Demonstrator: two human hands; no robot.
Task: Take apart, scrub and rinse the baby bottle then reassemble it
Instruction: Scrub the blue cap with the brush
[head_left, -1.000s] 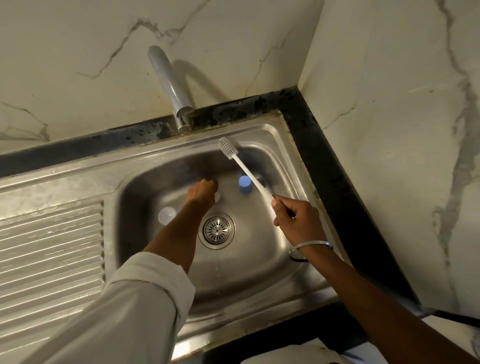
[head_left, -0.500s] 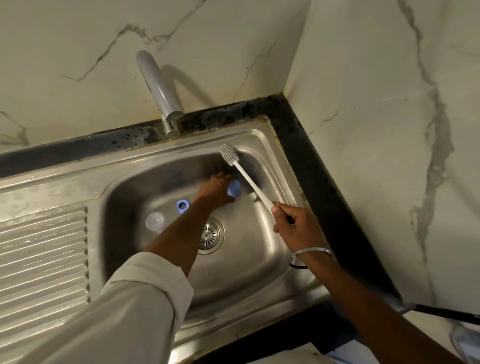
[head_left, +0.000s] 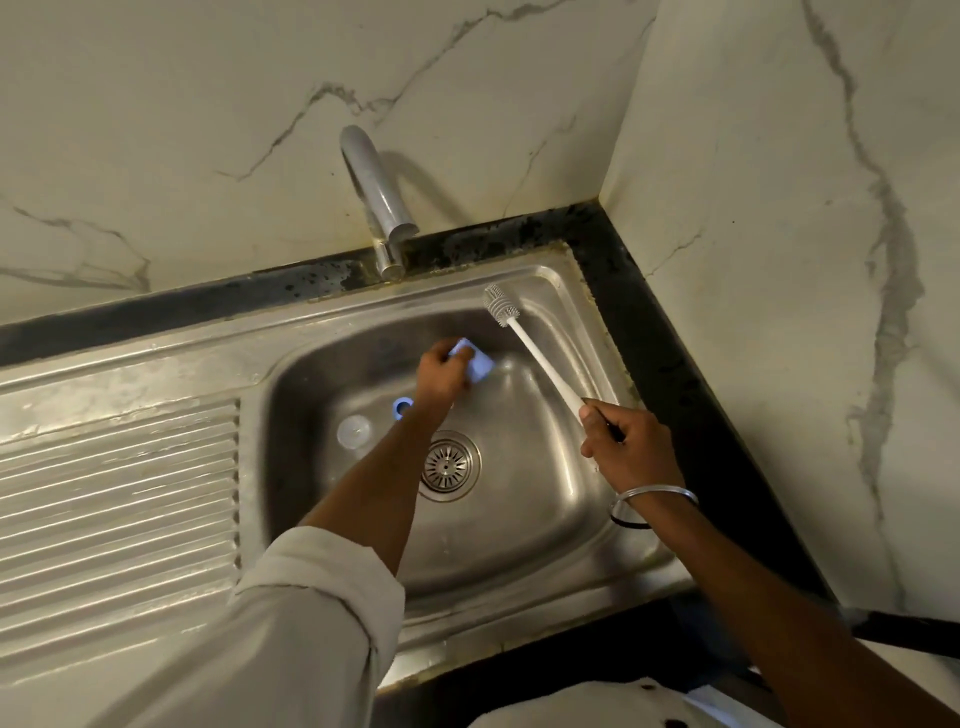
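While the left arm stretches out over the stainless steel sink basin (head_left: 545, 545), the left hand (head_left: 441, 371) curls knuckles-up round a pale blue plastic bottle piece (head_left: 479, 364), which is blurred and held near the basin's back wall at 12 o'clock from the round metal drain (head_left: 449, 465). The right hand (head_left: 631, 447), at 3 o'clock from the drain, grips the handle of a white long-handled bottle brush (head_left: 543, 362) whose ribbed head points toward 11 o'clock. A small blue ring (head_left: 402, 406) and a round translucent cap (head_left: 354, 431) lie on the basin floor at 10 o'clock from the drain.
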